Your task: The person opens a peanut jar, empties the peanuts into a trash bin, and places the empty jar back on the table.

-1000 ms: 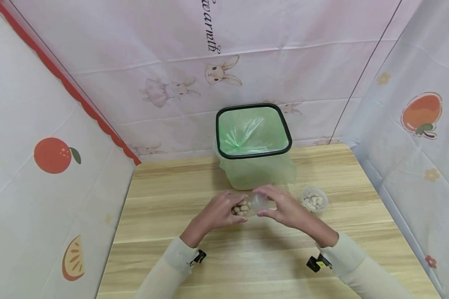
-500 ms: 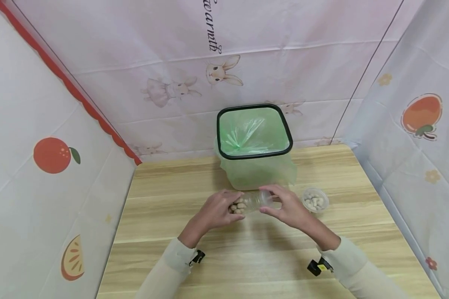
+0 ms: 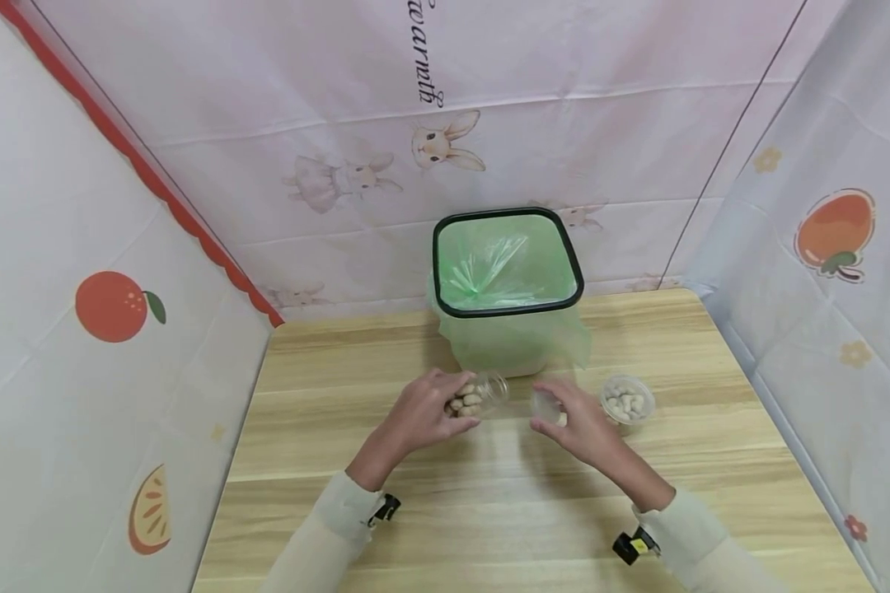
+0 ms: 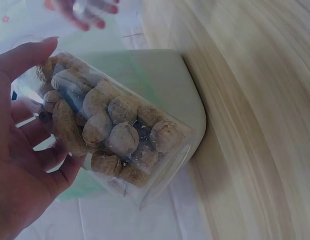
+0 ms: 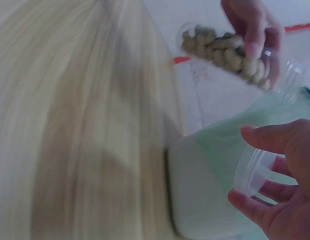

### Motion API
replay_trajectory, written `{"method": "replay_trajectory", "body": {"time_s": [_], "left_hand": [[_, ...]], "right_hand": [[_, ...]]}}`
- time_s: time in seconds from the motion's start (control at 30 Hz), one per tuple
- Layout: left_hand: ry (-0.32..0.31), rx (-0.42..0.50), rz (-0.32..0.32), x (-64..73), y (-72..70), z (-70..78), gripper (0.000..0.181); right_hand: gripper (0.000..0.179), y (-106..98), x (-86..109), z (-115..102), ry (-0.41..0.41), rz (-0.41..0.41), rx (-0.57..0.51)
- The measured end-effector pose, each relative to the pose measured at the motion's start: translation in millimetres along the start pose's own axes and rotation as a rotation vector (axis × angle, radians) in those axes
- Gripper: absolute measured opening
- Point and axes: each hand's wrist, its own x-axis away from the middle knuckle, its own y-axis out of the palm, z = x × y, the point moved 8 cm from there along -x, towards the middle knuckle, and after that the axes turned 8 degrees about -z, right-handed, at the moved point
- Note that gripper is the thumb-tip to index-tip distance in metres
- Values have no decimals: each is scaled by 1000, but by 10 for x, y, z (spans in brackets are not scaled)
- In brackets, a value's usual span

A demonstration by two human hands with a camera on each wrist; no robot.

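My left hand [image 3: 432, 408] grips a clear plastic jar [image 3: 495, 389] of peanuts in their shells [image 4: 122, 135]. The jar lies tilted, and its uncovered mouth [image 5: 293, 75] points toward my right hand [image 3: 578, 420]. Between thumb and fingertips, my right hand pinches a translucent screw lid [image 5: 251, 170] by its rim, a short way apart from the jar. Both hands hover over the table in front of the bin. To the right of my right hand stands a small round clear container [image 3: 629, 399] with pale pieces in it.
A bin with a black rim [image 3: 504, 313] and a green bag liner stands at the back of the wooden table [image 3: 326, 354]. Printed cloth walls [image 3: 356, 91] close off the back and both sides.
The lid in my right hand has come away from the jar's mouth and moved right. My left hand has drifted slightly left with the jar.
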Motion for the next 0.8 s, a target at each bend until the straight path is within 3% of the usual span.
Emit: {"method": "replay_trajectory", "body": {"time_s": [0.37, 0.8], "left_hand": [[36, -14, 83, -13, -147, -14, 62], [41, -22, 160, 46, -274, 38, 65]], "right_hand": [[56, 221, 97, 388, 38, -15, 79], [49, 418, 265, 667, 124, -110, 235]]}}
